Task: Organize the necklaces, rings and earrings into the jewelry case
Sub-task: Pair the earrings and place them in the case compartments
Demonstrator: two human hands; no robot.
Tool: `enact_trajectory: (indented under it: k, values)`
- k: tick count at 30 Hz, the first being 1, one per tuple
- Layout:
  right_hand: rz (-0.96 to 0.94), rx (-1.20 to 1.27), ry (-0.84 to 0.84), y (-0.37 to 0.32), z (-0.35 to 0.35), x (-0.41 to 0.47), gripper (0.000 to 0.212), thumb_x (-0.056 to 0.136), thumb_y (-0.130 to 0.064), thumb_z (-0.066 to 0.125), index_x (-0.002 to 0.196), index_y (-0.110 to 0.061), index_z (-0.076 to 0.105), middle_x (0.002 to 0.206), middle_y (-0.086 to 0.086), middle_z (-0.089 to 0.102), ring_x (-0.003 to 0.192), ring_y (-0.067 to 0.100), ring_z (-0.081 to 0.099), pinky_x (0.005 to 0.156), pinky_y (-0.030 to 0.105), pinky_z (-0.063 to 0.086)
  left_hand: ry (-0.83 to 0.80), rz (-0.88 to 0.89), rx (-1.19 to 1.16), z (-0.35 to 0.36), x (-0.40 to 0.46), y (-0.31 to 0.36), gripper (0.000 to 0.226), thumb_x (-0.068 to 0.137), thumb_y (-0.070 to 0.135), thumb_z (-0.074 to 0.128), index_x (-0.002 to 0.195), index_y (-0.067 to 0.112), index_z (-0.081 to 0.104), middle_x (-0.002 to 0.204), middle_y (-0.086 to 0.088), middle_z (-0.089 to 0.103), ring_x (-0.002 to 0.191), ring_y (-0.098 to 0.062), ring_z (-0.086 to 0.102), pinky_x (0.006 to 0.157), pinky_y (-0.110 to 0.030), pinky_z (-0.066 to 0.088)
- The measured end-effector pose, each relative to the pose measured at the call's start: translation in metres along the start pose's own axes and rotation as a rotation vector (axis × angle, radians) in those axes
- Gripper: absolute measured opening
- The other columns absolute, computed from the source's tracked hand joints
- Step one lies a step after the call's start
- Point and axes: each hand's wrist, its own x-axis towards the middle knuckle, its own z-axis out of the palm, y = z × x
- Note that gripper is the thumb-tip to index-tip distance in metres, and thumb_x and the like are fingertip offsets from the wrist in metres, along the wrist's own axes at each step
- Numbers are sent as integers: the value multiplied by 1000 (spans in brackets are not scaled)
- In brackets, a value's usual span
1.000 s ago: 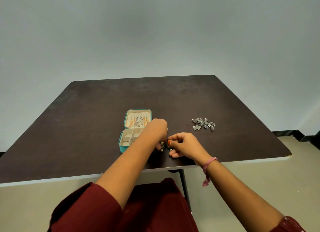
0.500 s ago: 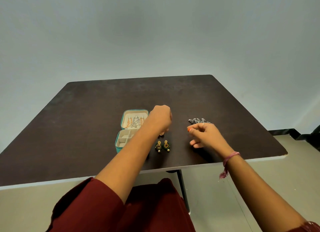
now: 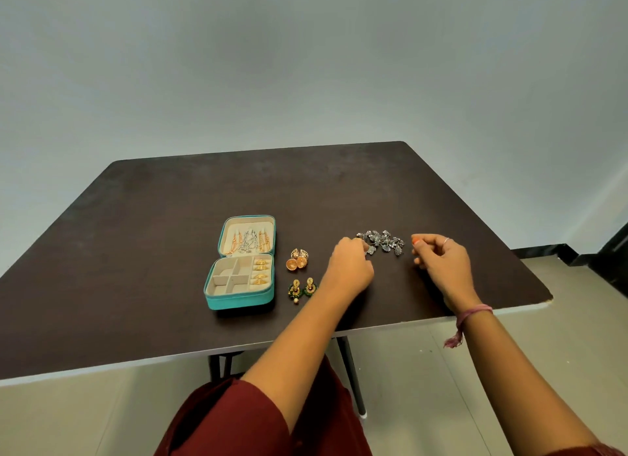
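Case: the teal jewelry case (image 3: 240, 297) lies open on the left part of the dark table (image 3: 153, 251), lid flat behind the tray. Chains hang inside the lid (image 3: 249, 239); gold rings (image 3: 260, 272) fill the tray's right-hand slots, while the other compartments look bare.

Loose pieces: a pair of gold dome earrings (image 3: 297, 260) and a pair of green-and-gold earrings (image 3: 301, 288) lie just right of the case. A pile of silver jewelry (image 3: 382, 242) lies farther right, well apart from the case.

Left hand: the left hand (image 3: 350, 265) reaches to the near-left end of the silver pile. Its fingers are curled under and touch, or pinch, the nearest piece there; the knuckles hide which.

Right hand: the right hand (image 3: 441, 260) hangs just beside the pile's right end, fingers loosely curled with thumb against forefinger. Whether it pinches something small cannot be told.

Key relation: the pile runs left to right between the two hands, a little beyond the fingertips. The left hand is nearer, already at its edge, and is also the one on the case's side.

Judgement: the silver pile looks like the step in hand. Its tangled pieces will likely need separating before going left to the bare compartments, passing over the two loose pairs.
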Motion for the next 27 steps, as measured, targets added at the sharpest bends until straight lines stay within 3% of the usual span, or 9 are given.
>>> enact_trajectory:
  k: [8,17,23,27]
  values:
    - [-88,-85,20,7,5,-2,12,92,-20,59,98,-16,69,72,-2,64,62,12,62,60,22,47,230,-21,9,26,-2,1,37,94,32,53,128,18,55,124,-4,48,115,-25,47,90,-38,44]
    - [-106,-97,37,10,5,0,11,92,-20,59,98,-17,69,74,-3,65,64,13,64,62,19,48,295,-66,161,35,8,5,44,93,49,50,127,21,53,118,-4,52,108,-25,51,79,-36,46]
    - [-110,-115,49,11,4,1,12,92,-20,59,98,-17,68,73,-3,66,65,9,64,63,19,48,324,-48,209,35,11,6,40,95,47,47,121,19,55,114,-4,54,104,-25,54,74,-35,45]
    - [-107,-129,35,9,4,2,13,92,-21,59,99,-16,69,76,-3,66,64,10,65,64,22,49,372,-15,57,35,8,2,29,96,41,47,106,18,62,108,-2,49,95,-23,56,69,-34,43]
